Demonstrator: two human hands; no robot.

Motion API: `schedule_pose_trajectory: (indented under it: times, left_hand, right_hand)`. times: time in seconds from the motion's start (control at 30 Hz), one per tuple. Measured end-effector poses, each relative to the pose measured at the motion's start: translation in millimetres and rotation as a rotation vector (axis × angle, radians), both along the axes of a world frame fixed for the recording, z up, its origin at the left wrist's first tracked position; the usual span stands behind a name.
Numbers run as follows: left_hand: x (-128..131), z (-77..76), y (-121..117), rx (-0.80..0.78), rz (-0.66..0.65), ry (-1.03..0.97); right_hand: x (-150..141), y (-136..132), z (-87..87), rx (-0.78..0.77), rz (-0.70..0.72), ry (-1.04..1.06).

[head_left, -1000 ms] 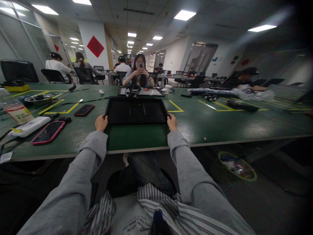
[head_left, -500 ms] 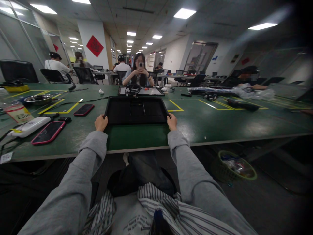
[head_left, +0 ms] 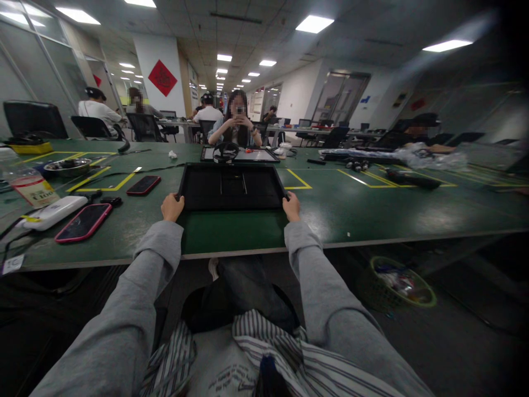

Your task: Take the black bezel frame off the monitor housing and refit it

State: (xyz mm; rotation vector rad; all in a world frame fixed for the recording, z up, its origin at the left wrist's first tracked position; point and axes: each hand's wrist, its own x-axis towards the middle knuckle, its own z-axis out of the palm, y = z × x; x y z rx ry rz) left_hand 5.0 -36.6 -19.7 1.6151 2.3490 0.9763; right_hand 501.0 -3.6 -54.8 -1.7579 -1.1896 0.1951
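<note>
A shallow black rectangular tray (head_left: 202, 190) with a raised rim lies on the green table (head_left: 231, 234) in front of me. Two thin metal strips stand out near its middle. My left hand (head_left: 172, 207) is closed around its left edge, and my right hand (head_left: 291, 206) grips the right edge the same way. Both hands rest at table height, fingertips partly hidden by the rim. Just beyond the tray is a flat dark-framed panel (head_left: 260, 155) with a black headband-like object (head_left: 225, 152) at its near side.
On the left are a red-edged phone (head_left: 143, 186), a pink-cased phone (head_left: 84, 223), a white power bank (head_left: 58, 212), a bottle (head_left: 33, 184) and a metal bowl (head_left: 66, 167). Across sits a person (head_left: 235, 129). Plastic wrap (head_left: 430, 158) lies right; a basket (head_left: 399, 281) stands below.
The view has shifted very slightly. Both hands keep the same hold on the black tray, which stays in place on the table.
</note>
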Motion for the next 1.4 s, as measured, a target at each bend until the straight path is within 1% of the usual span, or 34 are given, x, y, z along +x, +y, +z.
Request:
schedule_pose_trajectory:
  times: [0.7,1.1,1.4]
  left_hand:
    - [-1.3,-2.9,1.6,-0.003,-0.001,0.095]
    - [2.2,-3.7,-0.4,-0.005,-0.006,0.103]
    - [4.6,-0.3,-3.2,0.021,-0.006,0.096]
  right_hand:
    - [-2.4,-6.1,3.8,-0.006,0.02,-0.023]
    - [-2.7,-4.6,3.8,-0.023,0.005,-0.019]
    - [-3.9,-6.9,5.5,-0.007,0.008,-0.026]
